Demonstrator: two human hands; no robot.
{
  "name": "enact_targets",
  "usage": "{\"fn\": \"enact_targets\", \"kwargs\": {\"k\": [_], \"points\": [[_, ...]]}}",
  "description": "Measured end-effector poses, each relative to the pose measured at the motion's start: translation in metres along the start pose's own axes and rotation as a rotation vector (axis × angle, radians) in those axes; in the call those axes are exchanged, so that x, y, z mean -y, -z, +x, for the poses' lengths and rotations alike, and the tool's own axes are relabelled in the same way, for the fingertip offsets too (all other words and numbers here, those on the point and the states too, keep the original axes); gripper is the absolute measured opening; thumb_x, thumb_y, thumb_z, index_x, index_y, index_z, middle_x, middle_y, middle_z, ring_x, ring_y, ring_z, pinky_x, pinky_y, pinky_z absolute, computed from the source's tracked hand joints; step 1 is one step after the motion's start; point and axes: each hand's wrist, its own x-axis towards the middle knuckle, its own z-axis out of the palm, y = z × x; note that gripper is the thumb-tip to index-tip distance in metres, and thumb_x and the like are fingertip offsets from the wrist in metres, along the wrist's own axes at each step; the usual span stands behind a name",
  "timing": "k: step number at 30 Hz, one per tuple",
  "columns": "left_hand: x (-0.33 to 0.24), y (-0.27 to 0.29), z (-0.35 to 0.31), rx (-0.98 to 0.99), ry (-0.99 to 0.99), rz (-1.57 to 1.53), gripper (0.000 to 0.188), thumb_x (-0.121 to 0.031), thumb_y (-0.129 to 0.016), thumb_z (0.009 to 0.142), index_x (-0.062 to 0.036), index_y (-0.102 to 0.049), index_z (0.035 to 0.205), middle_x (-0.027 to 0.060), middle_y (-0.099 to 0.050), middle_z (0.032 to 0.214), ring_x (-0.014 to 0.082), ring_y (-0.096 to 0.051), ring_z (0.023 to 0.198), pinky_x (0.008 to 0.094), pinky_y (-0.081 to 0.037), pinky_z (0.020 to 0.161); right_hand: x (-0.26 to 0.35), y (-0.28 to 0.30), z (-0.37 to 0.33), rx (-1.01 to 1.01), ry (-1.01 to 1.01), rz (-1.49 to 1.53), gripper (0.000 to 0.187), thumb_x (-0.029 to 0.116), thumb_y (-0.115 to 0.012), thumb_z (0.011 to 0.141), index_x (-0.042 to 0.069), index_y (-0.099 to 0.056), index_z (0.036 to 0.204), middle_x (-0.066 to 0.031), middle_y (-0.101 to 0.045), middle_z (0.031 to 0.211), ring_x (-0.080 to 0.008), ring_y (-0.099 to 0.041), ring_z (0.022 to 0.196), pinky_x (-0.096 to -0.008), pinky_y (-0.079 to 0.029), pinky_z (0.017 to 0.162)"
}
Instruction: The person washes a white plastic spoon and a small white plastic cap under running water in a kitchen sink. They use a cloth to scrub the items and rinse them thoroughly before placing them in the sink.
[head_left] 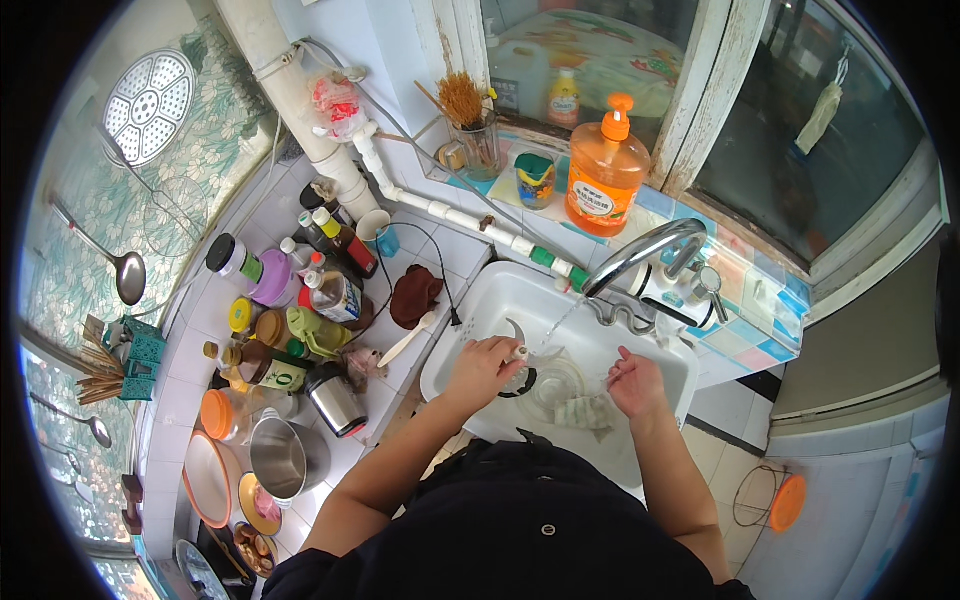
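My left hand (pixel 483 374) is over the left part of the white sink (pixel 480 285), its fingers closed on something small with a pale end; I cannot make out its kind. A thin curved grey piece (pixel 516 330) shows just beyond the fingertips, and a black curved band (pixel 519 386) lies below them. To the right, my right hand (pixel 637 383) hovers above the sink, palm up, fingers loosely bent and apart, holding nothing I can see. Between the hands a clear round bowl (pixel 553 388) sits in the sink, with a whitish-green crumpled cloth (pixel 583 412) beside it. Water runs from the chrome faucet (pixel 650 250).
An orange pump bottle (pixel 607 175) and a patterned cup (pixel 535 180) stand on the ledge behind the sink. Bottles and jars crowd the left counter, near a steel pot (pixel 288 455), a steel-and-black canister (pixel 336 400), a brown cloth (pixel 415 297) and a black cable plug (pixel 456 317).
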Motion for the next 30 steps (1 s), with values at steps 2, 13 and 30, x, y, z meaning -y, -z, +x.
{"fn": "enact_targets", "kwargs": {"k": [2,13,30], "points": [[-0.003,0.002,0.001,0.001,-0.021,-0.036,0.024,-0.019,-0.063,0.079,-0.0076,-0.060,0.100,0.0057,-0.061,0.092,0.0227,-0.059,0.077,0.0360,-0.043,0.076,0.001,0.002,-0.001,0.057,0.014,-0.036,0.056,-0.010,-0.043,0.068,0.001,-0.038,0.123,-0.0006,-0.042,0.069,-0.0130,-0.041,0.059,-0.0235,-0.037,0.057],[-0.031,0.025,0.006,-0.105,-0.300,0.036,0.032,-0.016,-0.063,0.078,-0.0075,-0.057,0.109,0.0061,-0.061,0.096,0.0234,-0.058,0.084,0.0353,-0.042,0.074,0.000,-0.010,-0.013,0.262,0.157,-0.268,0.037,-0.006,-0.056,0.082,0.002,-0.049,0.117,0.0005,-0.056,0.091,-0.0095,-0.057,0.082,-0.0252,-0.049,0.081],[-0.048,0.040,0.007,-0.082,-0.403,0.241,0.035,-0.017,-0.063,0.077,-0.0066,-0.056,0.110,0.0050,-0.060,0.098,0.0195,-0.057,0.083,0.0319,-0.042,0.076,-0.004,-0.031,-0.042,0.282,0.170,-0.529,0.042,0.003,-0.064,0.080,0.011,-0.052,0.120,-0.0036,-0.057,0.101,-0.0138,-0.058,0.089,-0.0271,-0.051,0.077]]}}
